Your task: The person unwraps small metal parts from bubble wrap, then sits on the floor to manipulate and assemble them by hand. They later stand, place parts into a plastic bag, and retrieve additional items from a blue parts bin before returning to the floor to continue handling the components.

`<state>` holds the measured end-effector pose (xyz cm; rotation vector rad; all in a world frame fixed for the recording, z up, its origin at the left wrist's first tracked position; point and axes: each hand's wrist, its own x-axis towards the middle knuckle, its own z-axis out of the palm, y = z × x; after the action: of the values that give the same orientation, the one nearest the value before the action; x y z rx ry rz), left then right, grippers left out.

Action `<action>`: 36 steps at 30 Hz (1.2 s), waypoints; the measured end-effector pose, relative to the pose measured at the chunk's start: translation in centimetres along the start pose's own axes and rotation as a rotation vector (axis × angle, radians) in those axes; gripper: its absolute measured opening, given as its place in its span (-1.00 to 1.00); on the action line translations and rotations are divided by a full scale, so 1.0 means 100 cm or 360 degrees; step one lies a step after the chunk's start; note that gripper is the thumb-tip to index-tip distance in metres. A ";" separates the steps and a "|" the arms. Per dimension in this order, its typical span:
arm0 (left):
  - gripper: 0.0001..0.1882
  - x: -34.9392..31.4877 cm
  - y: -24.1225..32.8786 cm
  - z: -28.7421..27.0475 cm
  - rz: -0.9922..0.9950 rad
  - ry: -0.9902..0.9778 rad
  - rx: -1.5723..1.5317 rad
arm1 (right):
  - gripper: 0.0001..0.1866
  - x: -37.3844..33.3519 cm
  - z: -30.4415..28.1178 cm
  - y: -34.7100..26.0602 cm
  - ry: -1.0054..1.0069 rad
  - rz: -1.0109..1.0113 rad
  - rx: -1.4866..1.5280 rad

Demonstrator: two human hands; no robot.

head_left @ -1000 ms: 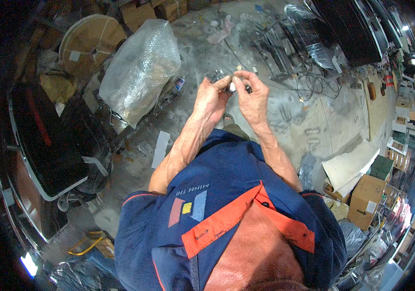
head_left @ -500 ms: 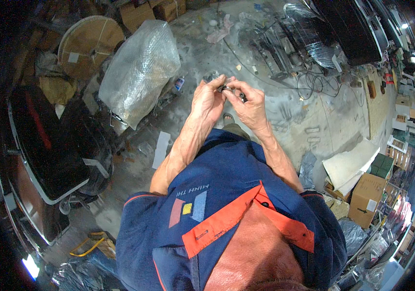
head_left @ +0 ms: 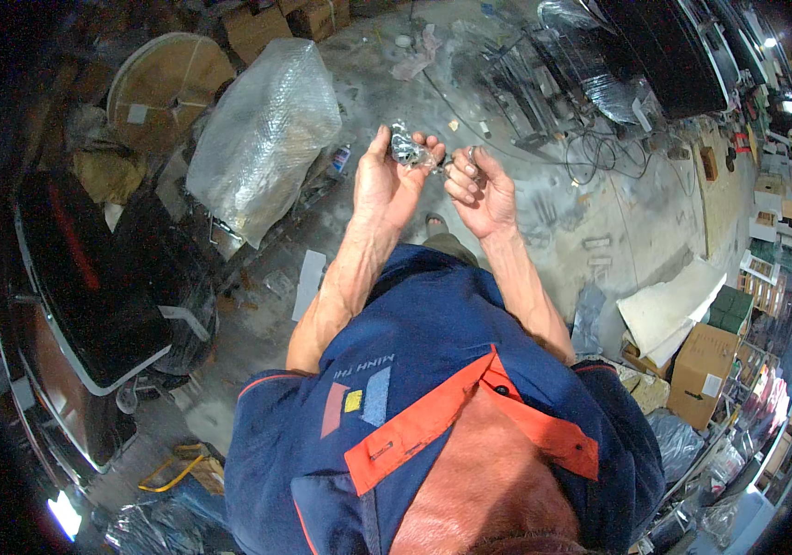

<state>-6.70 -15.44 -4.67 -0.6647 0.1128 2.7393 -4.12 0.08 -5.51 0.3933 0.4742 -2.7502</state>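
Silvery piece (head_left: 404, 146), shiny and irregular in outline, sits in our left hand (head_left: 392, 176), up in front of our body and above the grey floor (head_left: 553, 236). Our left grip is bent around it, thumb on one side and fingertips on the other. Our right hand (head_left: 483, 192) is just beside, its fingers curled inward near the piece; we cannot tell whether that grip is closed on anything, since what lies at its fingertips is too small to make out. Beyond our left forearm stands a bulky bundle in bubble wrap (head_left: 266, 139), with a small bottle (head_left: 341, 158) near its edge. Off to our right, a loosely coiled dark cable (head_left: 610, 172) lies on the floor.
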 end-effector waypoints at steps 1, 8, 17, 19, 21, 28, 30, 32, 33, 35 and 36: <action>-0.67 0.004 -0.004 -0.002 -0.0010 0.0015 -0.0023 | -0.84 0.005 -0.001 0.001 0.0075 0.0027 0.0068; -0.73 0.019 -0.017 -0.015 -0.0270 -0.0165 -0.0489 | -0.83 0.024 -0.006 -0.011 -0.0248 0.0130 0.0076; -0.74 -0.006 0.002 -0.039 -0.0589 -0.0511 -0.0288 | -0.82 0.011 -0.024 0.001 -0.0439 0.0642 0.0321; -0.73 -0.022 0.012 -0.048 -0.0674 -0.0555 -0.0108 | -0.80 -0.007 -0.029 0.014 -0.0408 0.0725 0.0171; -0.69 -0.040 0.020 -0.060 -0.0691 -0.0456 0.0082 | -0.78 -0.019 -0.037 0.028 -0.0393 0.0771 0.0034; -0.62 -0.066 0.032 -0.099 -0.0562 0.0423 0.0353 | -0.81 -0.026 -0.061 0.052 -0.0243 0.0983 -0.0254; -0.64 -0.063 0.036 -0.108 -0.0547 0.0523 0.0416 | -0.84 -0.021 -0.064 0.049 -0.0276 0.1016 -0.0391; -0.63 -0.060 0.041 -0.118 -0.0528 0.0765 0.0413 | -0.87 -0.016 -0.068 0.047 -0.0309 0.1015 -0.0526; -0.63 -0.058 0.043 -0.123 -0.0534 0.0786 0.0439 | -0.88 -0.012 -0.071 0.045 -0.0276 0.1054 -0.0619; -0.63 -0.053 0.048 -0.134 -0.0555 0.0756 0.0470 | -0.83 -0.006 -0.077 0.041 -0.0211 0.1005 -0.0675; -0.63 -0.051 0.050 -0.139 -0.0566 0.0889 0.0513 | -0.83 -0.003 -0.081 0.038 -0.0160 0.0978 -0.0639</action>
<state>1.97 -23.74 -14.73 -1.1975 0.4966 2.0729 -0.77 -0.30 -13.83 0.2431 0.7203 -2.0145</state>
